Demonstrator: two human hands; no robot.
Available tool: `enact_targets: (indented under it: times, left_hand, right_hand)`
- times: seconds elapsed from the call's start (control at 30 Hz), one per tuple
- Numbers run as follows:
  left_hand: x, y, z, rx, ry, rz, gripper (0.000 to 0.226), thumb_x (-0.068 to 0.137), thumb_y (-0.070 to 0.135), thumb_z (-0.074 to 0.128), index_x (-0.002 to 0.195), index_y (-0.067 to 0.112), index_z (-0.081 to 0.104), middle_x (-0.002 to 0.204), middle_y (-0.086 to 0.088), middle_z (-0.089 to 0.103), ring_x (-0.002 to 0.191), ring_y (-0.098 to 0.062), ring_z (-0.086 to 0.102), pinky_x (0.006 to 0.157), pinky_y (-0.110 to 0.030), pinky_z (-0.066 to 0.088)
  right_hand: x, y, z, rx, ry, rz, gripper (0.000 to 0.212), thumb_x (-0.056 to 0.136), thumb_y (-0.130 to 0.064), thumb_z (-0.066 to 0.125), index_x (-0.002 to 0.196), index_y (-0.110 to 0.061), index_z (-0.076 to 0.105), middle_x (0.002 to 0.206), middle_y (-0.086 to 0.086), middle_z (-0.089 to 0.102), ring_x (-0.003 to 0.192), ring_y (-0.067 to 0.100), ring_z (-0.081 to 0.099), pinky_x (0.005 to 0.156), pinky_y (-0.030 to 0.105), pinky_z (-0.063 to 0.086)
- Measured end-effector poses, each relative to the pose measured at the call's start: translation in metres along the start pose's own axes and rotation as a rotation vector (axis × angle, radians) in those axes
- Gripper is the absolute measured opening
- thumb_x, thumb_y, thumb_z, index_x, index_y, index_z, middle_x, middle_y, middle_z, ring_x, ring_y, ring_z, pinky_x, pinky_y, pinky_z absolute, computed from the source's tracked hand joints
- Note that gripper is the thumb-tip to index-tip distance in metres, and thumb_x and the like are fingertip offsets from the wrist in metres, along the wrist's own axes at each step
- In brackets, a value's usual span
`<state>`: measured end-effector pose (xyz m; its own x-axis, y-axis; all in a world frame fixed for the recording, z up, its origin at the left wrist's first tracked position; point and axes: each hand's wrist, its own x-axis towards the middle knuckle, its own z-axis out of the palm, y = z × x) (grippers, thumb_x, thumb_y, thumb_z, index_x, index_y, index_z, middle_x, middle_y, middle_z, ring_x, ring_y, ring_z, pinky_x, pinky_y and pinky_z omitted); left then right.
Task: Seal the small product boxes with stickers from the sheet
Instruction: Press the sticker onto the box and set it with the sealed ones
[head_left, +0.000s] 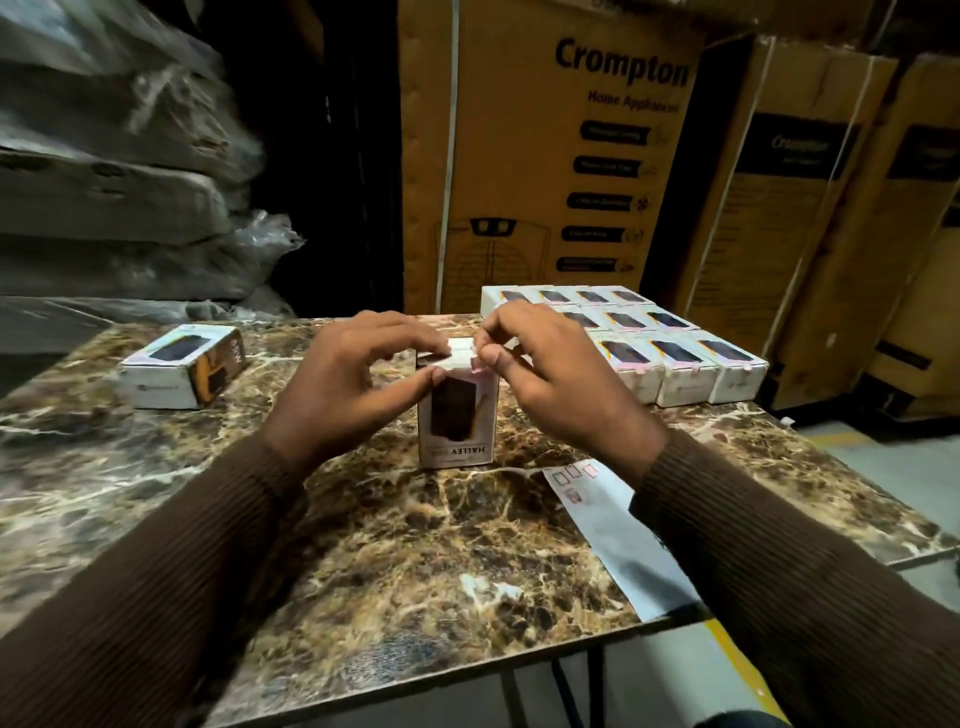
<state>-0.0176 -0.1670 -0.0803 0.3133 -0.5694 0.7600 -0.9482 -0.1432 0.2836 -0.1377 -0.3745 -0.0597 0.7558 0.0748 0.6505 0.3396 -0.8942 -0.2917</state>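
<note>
Box (457, 415): stands upright at worktop middle, dark product picture facing the camera, printed text upside down near its base, white top flap up.
Left hand (345, 387): fingers curled over box's top left, thumb on the front face below the flap; grip clamped on box.
Right hand (550, 374): thumb and forefinger pinched together at box's top right edge, on something small and pale pink, looks like a sticker (477, 368); too small to be sure. Grip together on it.
Sticker sheet (618, 535): pale, flat on worktop near right edge, partly under right sleeve; a few pink-outlined stickers left at its far end.
Box rows (670, 353): boxes lying flat, packed side by side in rows at far right corner; front row shows pink tabs over the near edges.
Lone box (179, 371): lies flat near far left edge, apart from the rest, orange-and-dark end facing right.
Worktop (405, 545): brown marbled surface.
Sleeves (156, 597): brown ribbed knit on both arms.
Cartons (550, 156): tall cardboard, "Crompton" print, standing behind far edge.
Bundles (114, 171): plastic-wrapped stack behind far left.
</note>
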Motion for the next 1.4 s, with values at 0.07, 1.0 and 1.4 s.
enact_targets:
  times: [0.07, 1.0, 1.4]
  left_hand:
    - [-0.003, 0.0, 0.005, -0.034, 0.044, -0.02, 0.017, 0.093, 0.02, 0.082, 0.11, 0.019, 0.08, 0.111, 0.011, 0.076, 0.107, -0.011, 0.069, 0.078, -0.04, 0.057]
    - [-0.007, 0.018, 0.024, 0.077, 0.136, -0.059, 0.018, 0.094, 0.031, 0.077, 0.097, 0.016, 0.068, 0.095, 0.006, 0.064, 0.092, -0.013, 0.057, 0.078, -0.031, 0.048]
    - [-0.008, 0.016, 0.027, 0.108, 0.14, -0.052, 0.014, 0.093, 0.027, 0.076, 0.097, 0.018, 0.066, 0.095, 0.008, 0.061, 0.092, -0.014, 0.054, 0.079, -0.033, 0.047]
  right_hand:
    - [0.003, 0.0, 0.007, -0.042, -0.004, 0.012, 0.007, 0.102, -0.016, 0.059, 0.095, -0.017, 0.061, 0.095, -0.005, 0.06, 0.094, 0.015, 0.053, 0.078, 0.033, 0.039]
    - [-0.004, -0.01, 0.036, -0.088, 0.221, 0.123, 0.004, 0.098, -0.015, 0.06, 0.093, -0.014, 0.061, 0.099, -0.004, 0.055, 0.098, 0.014, 0.046, 0.08, 0.026, 0.031]
    - [-0.007, -0.012, 0.039, -0.083, 0.234, 0.138, 0.004, 0.099, -0.014, 0.059, 0.096, -0.014, 0.061, 0.099, -0.005, 0.054, 0.099, 0.016, 0.049, 0.081, 0.027, 0.037]
